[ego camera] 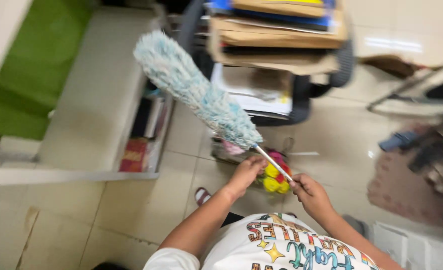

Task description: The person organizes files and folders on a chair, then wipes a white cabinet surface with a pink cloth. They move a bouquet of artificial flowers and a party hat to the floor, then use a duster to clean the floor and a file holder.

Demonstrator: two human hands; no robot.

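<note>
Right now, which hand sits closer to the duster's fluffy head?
The left hand, gripping the thin handle just below the pale blue fluffy head of the duster; the right hand holds lower down.

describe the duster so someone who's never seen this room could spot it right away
Start at the stack of cardboard and papers piled on the dark chair at top centre. Just left of it, the duster slants down to the hands, left hand and right hand, which grip its thin metal handle. Nothing else nearby has its fluffy pale blue and white head.

Bright, even indoor light, glare on the floor tiles, motion blur throughout
</note>
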